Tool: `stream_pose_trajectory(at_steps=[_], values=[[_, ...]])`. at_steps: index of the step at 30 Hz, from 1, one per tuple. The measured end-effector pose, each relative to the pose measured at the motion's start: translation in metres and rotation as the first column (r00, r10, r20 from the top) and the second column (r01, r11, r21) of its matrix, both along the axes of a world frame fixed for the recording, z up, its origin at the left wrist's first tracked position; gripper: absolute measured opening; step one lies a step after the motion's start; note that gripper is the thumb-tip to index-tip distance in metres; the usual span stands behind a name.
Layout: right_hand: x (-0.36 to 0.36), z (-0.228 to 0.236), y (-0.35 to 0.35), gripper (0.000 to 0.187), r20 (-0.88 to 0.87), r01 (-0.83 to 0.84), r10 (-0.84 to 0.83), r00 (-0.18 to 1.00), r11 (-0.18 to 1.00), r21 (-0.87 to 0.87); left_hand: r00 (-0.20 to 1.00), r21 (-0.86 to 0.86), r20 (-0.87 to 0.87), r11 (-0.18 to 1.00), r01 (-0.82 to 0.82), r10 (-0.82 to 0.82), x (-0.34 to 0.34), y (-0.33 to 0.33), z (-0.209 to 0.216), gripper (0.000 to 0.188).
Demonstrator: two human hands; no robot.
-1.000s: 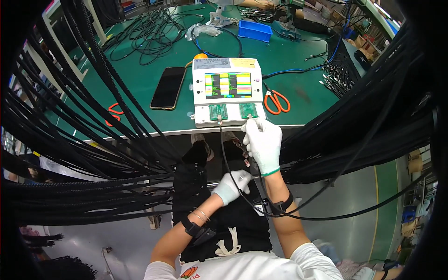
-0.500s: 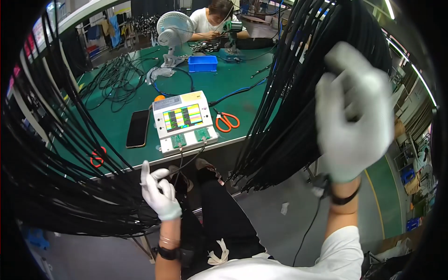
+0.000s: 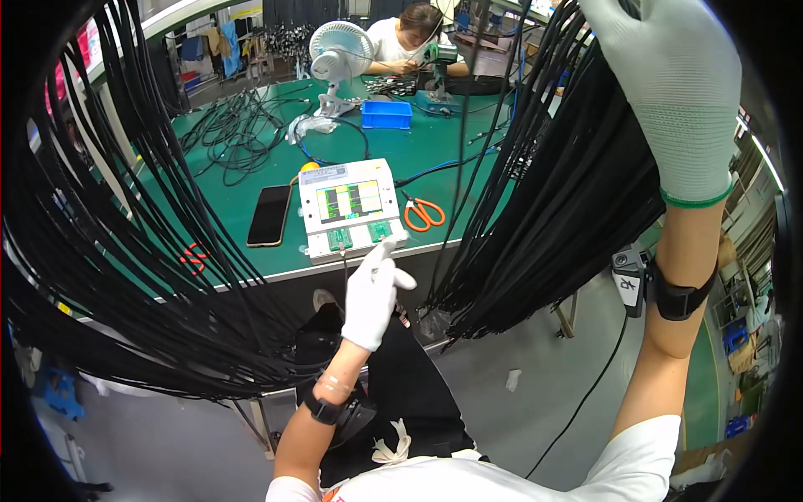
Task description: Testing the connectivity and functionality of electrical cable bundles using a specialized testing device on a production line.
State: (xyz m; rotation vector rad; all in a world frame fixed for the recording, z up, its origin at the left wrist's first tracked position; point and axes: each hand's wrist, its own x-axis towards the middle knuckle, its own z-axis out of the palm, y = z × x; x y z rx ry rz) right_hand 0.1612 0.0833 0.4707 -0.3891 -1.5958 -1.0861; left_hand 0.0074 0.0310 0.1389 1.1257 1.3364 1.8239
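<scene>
My left hand (image 3: 372, 301), in a white glove, reaches the front edge of a white tester box (image 3: 350, 205) with a lit screen. Its fingers are stretched out, thumb apart, with the tips close to the right green socket board (image 3: 380, 230). One black cable (image 3: 345, 276) runs down from the left green socket board (image 3: 339, 239); the hand covers the spot below the right one. My right hand (image 3: 677, 92), also gloved, is raised against a thick hanging bundle of black cables (image 3: 569, 192). Its fingers are mostly cut off by the upper edge, so any grip is hidden.
A second bundle of black cables (image 3: 167, 309) hangs at left. On the green table (image 3: 418, 155) are a phone (image 3: 269, 216), orange-handled scissors (image 3: 424, 215), a blue bin (image 3: 386, 115), a fan (image 3: 339, 58) and coiled cables (image 3: 238, 134). A person (image 3: 410, 42) works at the far side.
My left hand has moved right and up to the tester's right socket board. My right hand has risen, its fingers passing out of view. The view has shifted slightly, and the screen's coloured pattern has changed.
</scene>
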Motion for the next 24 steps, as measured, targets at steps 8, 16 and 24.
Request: stream_pose_trajectory(at_steps=[8,16,24], values=[[-0.016,-0.072,0.023,0.048,-0.099,-0.335,0.321,0.942,0.883,-0.33,0.991,-0.115,-0.053,0.987,0.115,-0.121,0.024,-0.004,-0.012,0.041],[-0.038,-0.337,0.011,0.024,-0.779,-0.329,0.146,0.61,-0.847,-0.417,0.569,-0.334,0.821,0.779,0.53,-0.035,0.022,-0.045,-0.1,0.028],[0.026,-0.35,-0.047,0.037,-0.437,-0.013,0.785,0.439,-0.481,-0.877,0.594,-0.396,0.804,0.729,0.559,-0.02,0.014,-0.022,-0.14,0.025]])
